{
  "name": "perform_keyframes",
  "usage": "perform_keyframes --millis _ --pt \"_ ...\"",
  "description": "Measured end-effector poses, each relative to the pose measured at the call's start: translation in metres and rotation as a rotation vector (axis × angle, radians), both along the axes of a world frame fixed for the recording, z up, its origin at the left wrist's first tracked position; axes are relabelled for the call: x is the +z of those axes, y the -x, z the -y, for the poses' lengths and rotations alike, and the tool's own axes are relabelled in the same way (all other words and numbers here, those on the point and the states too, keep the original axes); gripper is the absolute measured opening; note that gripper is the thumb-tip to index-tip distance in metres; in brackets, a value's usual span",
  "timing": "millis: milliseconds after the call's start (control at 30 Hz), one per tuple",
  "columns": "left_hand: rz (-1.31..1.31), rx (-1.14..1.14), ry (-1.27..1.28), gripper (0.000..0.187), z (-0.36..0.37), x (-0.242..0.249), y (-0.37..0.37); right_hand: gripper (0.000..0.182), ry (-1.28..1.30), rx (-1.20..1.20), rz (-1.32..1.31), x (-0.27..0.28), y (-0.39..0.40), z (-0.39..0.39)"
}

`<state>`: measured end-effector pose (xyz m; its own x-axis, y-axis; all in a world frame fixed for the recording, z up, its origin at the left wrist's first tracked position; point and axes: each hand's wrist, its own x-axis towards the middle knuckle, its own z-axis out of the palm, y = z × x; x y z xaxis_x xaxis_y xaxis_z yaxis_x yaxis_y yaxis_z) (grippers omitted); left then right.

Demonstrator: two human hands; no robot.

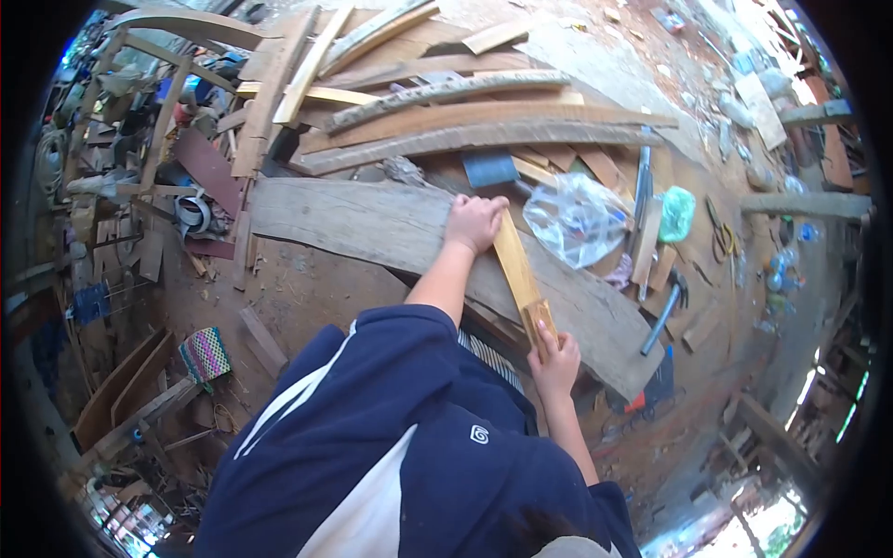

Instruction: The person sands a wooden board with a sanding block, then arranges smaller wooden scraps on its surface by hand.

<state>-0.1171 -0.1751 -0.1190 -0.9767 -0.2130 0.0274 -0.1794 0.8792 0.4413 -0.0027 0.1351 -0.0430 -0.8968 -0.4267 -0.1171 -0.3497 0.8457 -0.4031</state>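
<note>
A narrow yellow wooden strip (517, 272) lies on a wide, weathered grey plank (372, 223). My left hand (474, 223) is closed over the strip's far end and presses it against the plank. My right hand (555, 361) grips the near end, where the strip is darker brown, at the plank's edge. Both my arms reach out from a navy and white shirt (391, 446) that fills the lower part of the view.
A clear plastic bag (577, 219), a green bag (677, 214) and a blue block (488, 169) lie beyond the plank. A hammer (662, 316) rests to the right. Curved timbers (465, 138) are stacked behind. Scrap wood and a woven bag (205, 353) litter the dirt floor on the left.
</note>
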Motion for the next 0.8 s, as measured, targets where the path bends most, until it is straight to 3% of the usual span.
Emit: perform_keyframes --millis 367,800 --pt "-0.063 0.013 0.024 0.021 -0.002 0.003 0.000 0.066 0.042 0.015 -0.043 -0.013 0.075 0.094" --pt "-0.050 -0.005 0.013 0.020 -0.001 0.004 0.000 0.067 0.021 0.002 0.012 -0.002 0.023 0.031"
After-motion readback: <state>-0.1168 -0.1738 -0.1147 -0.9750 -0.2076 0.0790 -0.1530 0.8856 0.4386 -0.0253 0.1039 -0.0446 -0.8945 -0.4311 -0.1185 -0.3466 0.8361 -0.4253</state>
